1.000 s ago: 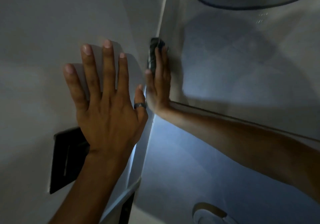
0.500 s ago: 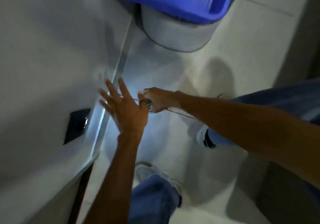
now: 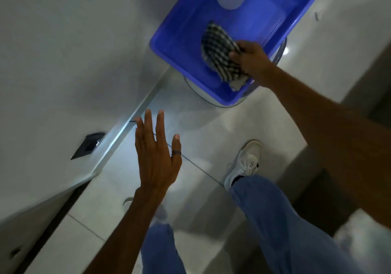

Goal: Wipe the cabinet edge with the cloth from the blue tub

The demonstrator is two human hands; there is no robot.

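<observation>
Checked cloth [image 3: 220, 56] in right hand [image 3: 251, 62], over blue tub [image 3: 182, 47].

The scene is dim overall, with a cool bluish cast. A bright strip of light runs along the cabinet edge [image 3: 118, 134], and a small glare spot shines on the floor [image 3: 283, 51] beside the blue tub [image 3: 175, 30]. The forearms sit in deep shadow. Straight lines bow toward the corners, and the near trouser legs look soft, perhaps from motion blur.
</observation>
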